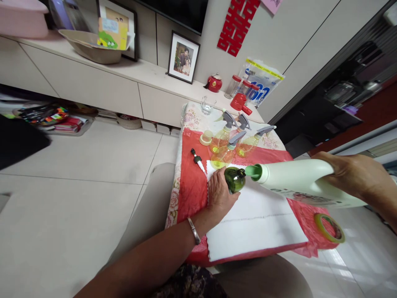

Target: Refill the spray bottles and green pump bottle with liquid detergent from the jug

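Note:
My left hand is wrapped round a dark green bottle, which stands on a white cloth with its neck bare. In my right hand a large pale green jug is held by its handle, tipped nearly level. Its green spout is right at the mouth of the bottle; whether liquid is flowing I cannot tell. A black pump top with a white tube lies left of the cloth. The jug's round cap sits farther back.
Several spray bottles with yellow liquid stand just behind the green bottle. A roll of tape lies at the right on the red sheet. A glass cup and a red object are at the table's far side.

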The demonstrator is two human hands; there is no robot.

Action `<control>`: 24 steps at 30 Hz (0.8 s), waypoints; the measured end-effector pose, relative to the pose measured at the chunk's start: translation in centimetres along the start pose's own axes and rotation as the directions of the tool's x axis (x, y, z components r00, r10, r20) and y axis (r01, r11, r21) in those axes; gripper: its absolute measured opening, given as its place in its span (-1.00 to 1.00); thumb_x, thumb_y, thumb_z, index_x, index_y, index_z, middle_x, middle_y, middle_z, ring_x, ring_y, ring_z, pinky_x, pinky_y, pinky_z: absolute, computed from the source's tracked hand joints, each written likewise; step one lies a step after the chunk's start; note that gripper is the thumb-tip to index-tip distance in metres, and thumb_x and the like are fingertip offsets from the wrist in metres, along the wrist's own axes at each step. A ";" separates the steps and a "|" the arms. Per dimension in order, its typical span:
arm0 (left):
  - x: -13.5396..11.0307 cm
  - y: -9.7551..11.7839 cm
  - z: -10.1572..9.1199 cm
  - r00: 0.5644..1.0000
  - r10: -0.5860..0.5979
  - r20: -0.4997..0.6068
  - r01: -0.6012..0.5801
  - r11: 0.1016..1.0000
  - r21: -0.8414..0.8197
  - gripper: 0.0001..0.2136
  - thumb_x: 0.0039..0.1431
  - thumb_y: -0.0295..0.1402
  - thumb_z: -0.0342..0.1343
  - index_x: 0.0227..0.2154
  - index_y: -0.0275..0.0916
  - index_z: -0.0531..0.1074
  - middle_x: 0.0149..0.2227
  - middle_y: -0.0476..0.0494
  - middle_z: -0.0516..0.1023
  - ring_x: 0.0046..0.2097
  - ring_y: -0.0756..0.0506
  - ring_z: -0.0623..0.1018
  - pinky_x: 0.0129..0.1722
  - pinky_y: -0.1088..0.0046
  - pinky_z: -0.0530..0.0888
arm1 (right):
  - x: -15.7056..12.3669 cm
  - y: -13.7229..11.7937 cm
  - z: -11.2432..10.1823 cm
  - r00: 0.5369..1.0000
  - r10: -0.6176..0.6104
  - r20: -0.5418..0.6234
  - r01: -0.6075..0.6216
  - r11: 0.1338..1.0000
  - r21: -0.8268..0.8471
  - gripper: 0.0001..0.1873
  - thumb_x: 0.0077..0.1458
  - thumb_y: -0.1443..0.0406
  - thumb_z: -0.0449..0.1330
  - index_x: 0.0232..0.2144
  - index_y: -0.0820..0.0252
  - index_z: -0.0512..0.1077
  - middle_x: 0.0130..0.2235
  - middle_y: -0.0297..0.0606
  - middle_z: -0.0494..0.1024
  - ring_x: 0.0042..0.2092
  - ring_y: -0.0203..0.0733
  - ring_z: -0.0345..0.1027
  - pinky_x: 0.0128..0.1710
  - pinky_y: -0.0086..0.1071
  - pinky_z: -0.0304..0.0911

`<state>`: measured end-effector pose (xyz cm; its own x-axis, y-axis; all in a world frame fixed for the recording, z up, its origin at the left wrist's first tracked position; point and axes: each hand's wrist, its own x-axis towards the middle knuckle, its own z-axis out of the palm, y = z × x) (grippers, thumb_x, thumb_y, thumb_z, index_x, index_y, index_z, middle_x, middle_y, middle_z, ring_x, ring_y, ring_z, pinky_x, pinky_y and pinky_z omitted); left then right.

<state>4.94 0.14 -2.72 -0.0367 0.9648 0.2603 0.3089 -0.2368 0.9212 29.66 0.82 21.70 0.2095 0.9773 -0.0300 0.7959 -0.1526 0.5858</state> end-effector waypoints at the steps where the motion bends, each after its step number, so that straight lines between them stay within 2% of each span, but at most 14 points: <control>1: 0.0 0.0 0.0 1.000 0.002 0.000 -0.002 1.000 0.005 -0.12 -0.25 -0.50 0.44 0.15 -0.19 0.09 0.12 -0.33 0.35 0.18 -0.34 0.39 0.16 0.02 0.37 | 0.0 0.0 0.0 1.000 -0.003 0.001 0.003 1.000 -0.001 -0.31 -0.19 0.00 -0.06 0.05 -0.10 0.35 -0.29 -0.29 0.51 -0.30 -0.08 0.39 -0.39 -0.35 0.14; 12: 0.1 0.0 0.2 1.000 0.011 -0.006 -0.011 1.000 0.007 -0.12 -0.25 -0.50 0.43 0.15 -0.17 0.08 0.12 -0.32 0.35 0.18 -0.35 0.39 0.16 -0.01 0.37 | 0.0 -0.1 -0.1 1.000 -0.010 -0.001 0.010 1.000 0.017 -0.37 -0.18 0.01 -0.03 -0.01 -0.11 0.38 -0.33 -0.32 0.49 -0.33 -0.10 0.38 -0.40 -0.36 0.14; 24: 0.0 0.0 0.1 1.000 0.005 0.005 -0.005 1.000 0.004 -0.12 -0.25 -0.48 0.44 0.16 -0.20 0.08 0.13 -0.35 0.34 0.19 -0.34 0.38 0.17 0.01 0.36 | 0.1 0.2 0.1 1.000 -0.017 -0.024 0.017 1.000 0.001 -0.31 -0.20 0.01 -0.06 0.03 -0.11 0.38 -0.33 -0.29 0.50 -0.33 -0.08 0.39 -0.41 -0.36 0.14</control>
<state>5.01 0.19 -2.74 -0.0306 0.9642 0.2633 0.3129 -0.2410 0.9187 29.86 0.86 21.73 0.1823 0.9830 -0.0207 0.7997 -0.1360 0.5848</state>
